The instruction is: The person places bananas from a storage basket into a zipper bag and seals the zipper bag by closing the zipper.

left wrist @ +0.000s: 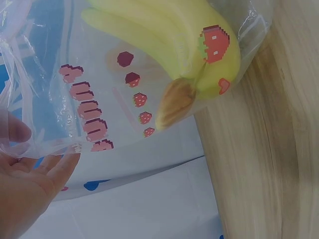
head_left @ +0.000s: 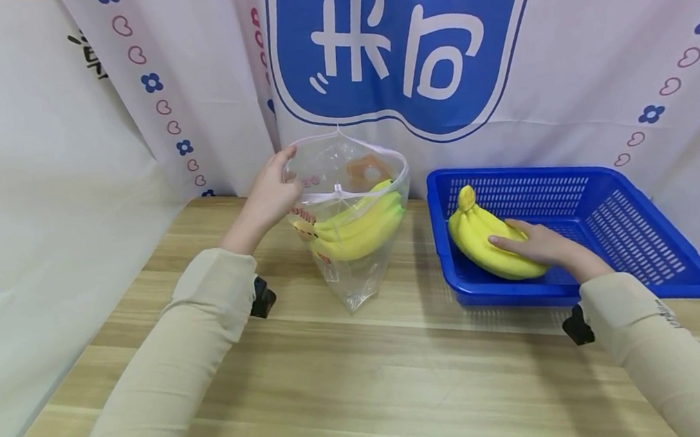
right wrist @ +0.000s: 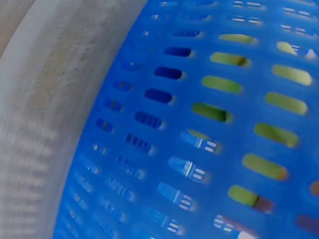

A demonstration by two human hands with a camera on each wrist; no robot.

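A clear zip bag (head_left: 356, 289) with red and pink prints stands with its mouth spread, holding a bunch of yellow bananas (head_left: 358, 237). My left hand (head_left: 271, 192) pinches the bag's left edge; the left wrist view shows the thumb and fingers on either side of that plastic edge (left wrist: 37, 149). In the blue basket (head_left: 519, 296), my right hand (head_left: 536, 242) grips a second bunch of bananas (head_left: 479, 235), thumb across its near side. From the right wrist, only the slotted basket wall (right wrist: 164, 119) shows clearly, with yellow behind the slots.
The basket sits at the right back of the wooden table (head_left: 353, 392), beside the bag. Behind both hangs a white cloth (head_left: 576, 87) with a blue printed emblem. A pale sheet (head_left: 32, 225) borders the left side.
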